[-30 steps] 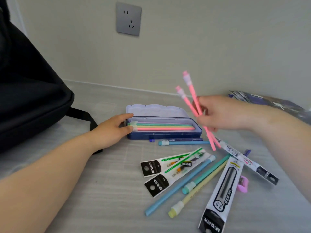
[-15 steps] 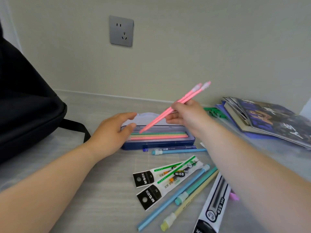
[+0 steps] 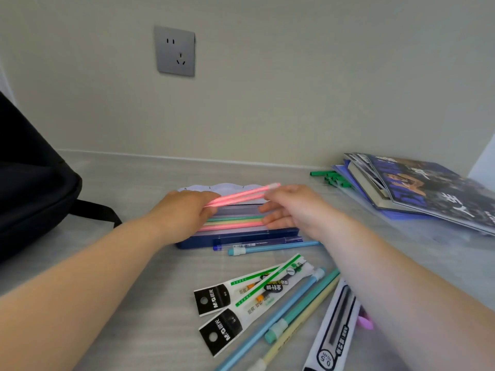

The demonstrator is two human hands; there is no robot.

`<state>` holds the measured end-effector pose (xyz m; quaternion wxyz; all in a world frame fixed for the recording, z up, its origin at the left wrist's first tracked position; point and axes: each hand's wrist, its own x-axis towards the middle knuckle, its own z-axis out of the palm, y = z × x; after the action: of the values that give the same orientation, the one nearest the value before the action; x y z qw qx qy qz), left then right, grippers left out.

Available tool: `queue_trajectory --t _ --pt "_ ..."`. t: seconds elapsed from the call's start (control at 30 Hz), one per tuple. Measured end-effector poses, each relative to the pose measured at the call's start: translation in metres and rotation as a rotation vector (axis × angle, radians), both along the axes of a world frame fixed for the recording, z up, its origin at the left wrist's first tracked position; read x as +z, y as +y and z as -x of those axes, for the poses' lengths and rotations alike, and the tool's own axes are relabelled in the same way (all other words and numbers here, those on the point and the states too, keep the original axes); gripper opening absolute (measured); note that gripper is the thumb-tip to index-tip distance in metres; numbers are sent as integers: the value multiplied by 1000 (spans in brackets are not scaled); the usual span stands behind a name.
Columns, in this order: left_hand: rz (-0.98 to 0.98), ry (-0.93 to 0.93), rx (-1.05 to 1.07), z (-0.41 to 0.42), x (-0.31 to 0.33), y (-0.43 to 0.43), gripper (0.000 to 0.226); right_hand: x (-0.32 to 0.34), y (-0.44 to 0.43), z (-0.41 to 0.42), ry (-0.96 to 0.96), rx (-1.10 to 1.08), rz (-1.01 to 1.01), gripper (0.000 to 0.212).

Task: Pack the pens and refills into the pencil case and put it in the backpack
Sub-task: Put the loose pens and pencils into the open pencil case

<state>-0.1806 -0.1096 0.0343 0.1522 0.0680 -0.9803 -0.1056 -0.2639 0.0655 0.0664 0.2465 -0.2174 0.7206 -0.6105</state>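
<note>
An open navy pencil case (image 3: 241, 233) lies by the wall with green, yellow and pink pens (image 3: 235, 223) inside. My right hand (image 3: 294, 207) holds two pink pens (image 3: 241, 196) by their capped ends, low and slanted over the case. Their other ends touch the fingers of my left hand (image 3: 182, 212), which grips the case's left end. A dark blue pen (image 3: 257, 240) and a light blue pen (image 3: 276, 247) lie against the case front. Two white refill packs (image 3: 249, 293), three loose pens (image 3: 294, 303) and a black-printed refill pack (image 3: 334, 330) lie nearer me. The black backpack (image 3: 32, 183) sits at the left.
A stack of books and magazines (image 3: 417, 188) lies at the right, with a green object (image 3: 332, 178) beside it. A small pink item (image 3: 365, 321) shows under my right forearm. A grey socket (image 3: 175, 50) is on the wall behind.
My right hand swung the two pink pens from upright to nearly flat and lowered them over the open case. My left hand stayed at the case's left end.
</note>
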Motion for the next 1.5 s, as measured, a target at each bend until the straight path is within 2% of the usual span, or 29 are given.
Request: queue_trajectory --t 0.07,0.23,0.33,0.43,0.57,0.73,0.9,1.07,1.27,1.4,1.5 --pt "59 -102 -8 1 -1 -3 34 1 17 4 63 -26 -13 7" --pt "-8 -251 -9 8 3 2 45 -3 42 6 121 -55 -46 11" --pt "7 -170 -29 10 3 6 48 -4 45 6 203 -60 -78 13" --pt "-76 -81 -88 9 0 12 33 0 47 6 311 -72 -105 18" --pt "-129 -90 -58 12 0 17 27 3 51 8 396 -55 -138 21" --pt "-208 -82 -97 12 -5 22 24 6 58 10 412 14 -187 18" --pt "-219 -101 -57 13 -5 25 25 1 60 7 567 244 -488 10" --pt "-247 -25 -32 12 -8 22 27 -11 50 -1 870 365 -744 21" --pt "-312 28 17 2 -7 15 27 -14 48 -4 1009 362 -858 6" --pt "-277 -19 16 -1 -6 18 28 -16 46 -8 1100 363 -901 12" --pt "-364 37 -11 0 -3 30 30 -12 48 -10 1140 339 -894 13"
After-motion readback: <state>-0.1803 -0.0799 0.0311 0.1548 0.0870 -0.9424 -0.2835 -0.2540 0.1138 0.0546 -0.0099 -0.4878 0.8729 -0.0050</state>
